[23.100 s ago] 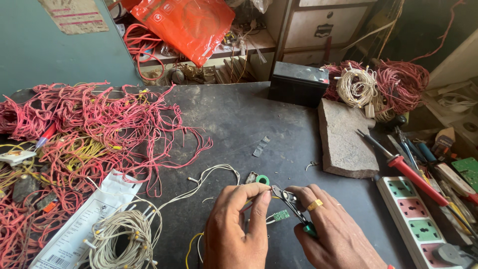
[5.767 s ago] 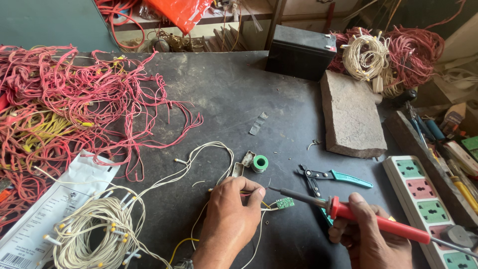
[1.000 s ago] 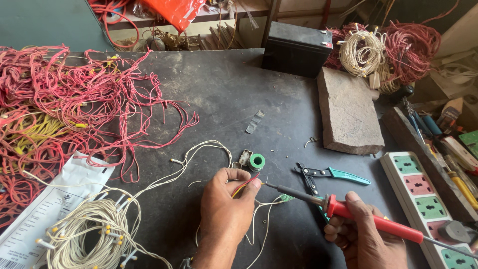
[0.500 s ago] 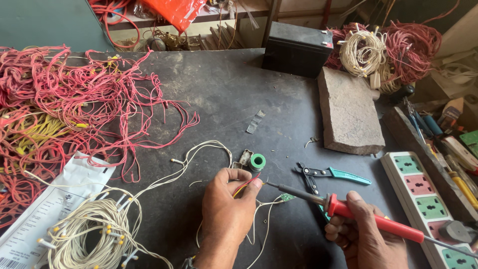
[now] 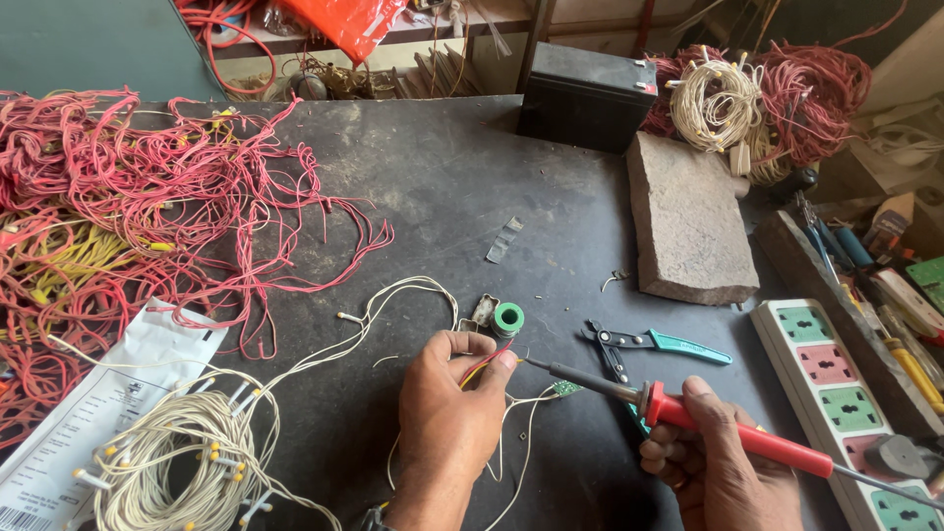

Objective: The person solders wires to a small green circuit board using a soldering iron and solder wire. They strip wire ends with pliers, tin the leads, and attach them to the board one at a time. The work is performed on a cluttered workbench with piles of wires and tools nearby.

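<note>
My left hand [image 5: 454,413] pinches thin red and yellow wires [image 5: 484,362] between thumb and fingers, just above the dark table [image 5: 433,197]. My right hand [image 5: 716,460] grips a red-handled soldering iron [image 5: 728,433]; its metal tip reaches left to the wire ends at my left fingertips. A small green circuit board [image 5: 566,388] lies under the iron's shaft. A green spool of solder [image 5: 507,318] sits just beyond my left hand. White wires [image 5: 393,305] loop away from my left hand.
Teal-handled cutters [image 5: 654,342] lie by the iron. A stone slab [image 5: 686,216] and black battery [image 5: 588,93] sit behind. A power strip [image 5: 836,393] lies at the right. Red wire tangle [image 5: 138,206] fills the left; white wire bundle [image 5: 187,452] and a paper packet [image 5: 88,413] near left.
Nothing much has moved in the last second; the iron's tip stays at the wires in my left fingers. Several seconds ago the left hand lay lower, by the green board.
</note>
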Available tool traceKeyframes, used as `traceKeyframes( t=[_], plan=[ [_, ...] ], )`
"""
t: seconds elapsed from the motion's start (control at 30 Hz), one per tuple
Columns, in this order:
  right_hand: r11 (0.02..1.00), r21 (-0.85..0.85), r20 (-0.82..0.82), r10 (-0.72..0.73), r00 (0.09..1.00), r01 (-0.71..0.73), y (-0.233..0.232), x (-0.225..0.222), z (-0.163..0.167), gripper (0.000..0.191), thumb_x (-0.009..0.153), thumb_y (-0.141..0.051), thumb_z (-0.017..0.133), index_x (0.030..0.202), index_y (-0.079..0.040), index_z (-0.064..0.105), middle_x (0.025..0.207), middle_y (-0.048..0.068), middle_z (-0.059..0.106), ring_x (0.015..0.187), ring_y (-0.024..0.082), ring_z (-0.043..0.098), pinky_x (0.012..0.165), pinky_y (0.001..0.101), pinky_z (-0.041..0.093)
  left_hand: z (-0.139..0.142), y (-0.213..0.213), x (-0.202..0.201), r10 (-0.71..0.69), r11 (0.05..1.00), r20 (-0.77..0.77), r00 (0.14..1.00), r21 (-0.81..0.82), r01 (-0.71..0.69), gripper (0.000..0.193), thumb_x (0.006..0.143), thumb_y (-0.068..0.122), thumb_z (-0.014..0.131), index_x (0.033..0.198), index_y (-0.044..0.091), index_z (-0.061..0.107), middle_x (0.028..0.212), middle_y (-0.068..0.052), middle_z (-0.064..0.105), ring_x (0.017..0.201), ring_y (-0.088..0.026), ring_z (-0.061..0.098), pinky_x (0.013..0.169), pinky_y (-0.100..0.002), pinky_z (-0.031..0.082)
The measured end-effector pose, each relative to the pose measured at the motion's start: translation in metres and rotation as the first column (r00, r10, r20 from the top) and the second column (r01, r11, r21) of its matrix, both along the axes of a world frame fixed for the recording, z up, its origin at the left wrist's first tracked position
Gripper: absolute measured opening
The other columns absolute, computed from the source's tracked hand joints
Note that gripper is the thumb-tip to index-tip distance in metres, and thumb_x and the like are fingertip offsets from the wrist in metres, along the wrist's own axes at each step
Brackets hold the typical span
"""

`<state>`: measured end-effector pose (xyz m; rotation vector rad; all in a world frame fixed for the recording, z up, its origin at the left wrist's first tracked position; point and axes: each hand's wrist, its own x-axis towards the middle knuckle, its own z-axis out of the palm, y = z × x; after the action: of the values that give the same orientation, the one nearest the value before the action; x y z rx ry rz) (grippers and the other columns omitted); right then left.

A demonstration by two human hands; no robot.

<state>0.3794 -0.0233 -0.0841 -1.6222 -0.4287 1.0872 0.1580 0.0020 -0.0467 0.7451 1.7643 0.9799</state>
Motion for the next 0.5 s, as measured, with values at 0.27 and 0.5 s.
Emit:
traceKeyframes(
  t=[0.27,0.5],
  plan=[
    [1.000,-0.028,0.018,0.006,1.000,-0.006,0.0005,-0.0015,0.0026,0.031,0.098,-0.030,0.069,0.094,0.000,0.064,0.069,0.017,0.064,0.058,0.026,0.066,0.055,0.0403,0.056,0.0045,-0.0005,0.0013,0.012,1.000,0.018,1.000,-0.024,-0.012,0.025,0.086,0.024,0.080,0.099,0.008,0.066,0.089,-0.004,0.084,0.066,-0.012,0.072,0.064,-0.029,0.056],
    [1.000,-0.014,0.015,-0.010,1.000,0.010,-0.0003,-0.0013,0.0026,0.030,0.098,-0.029,0.068,0.096,0.000,0.064,0.070,0.016,0.064,0.059,0.025,0.067,0.056,0.0400,0.057,0.0027,-0.0007,0.0017,0.014,1.000,0.026,1.000,-0.025,-0.013,0.026,0.086,0.025,0.079,0.102,0.009,0.066,0.090,-0.004,0.084,0.067,-0.014,0.073,0.066,-0.030,0.056]
  ],
)
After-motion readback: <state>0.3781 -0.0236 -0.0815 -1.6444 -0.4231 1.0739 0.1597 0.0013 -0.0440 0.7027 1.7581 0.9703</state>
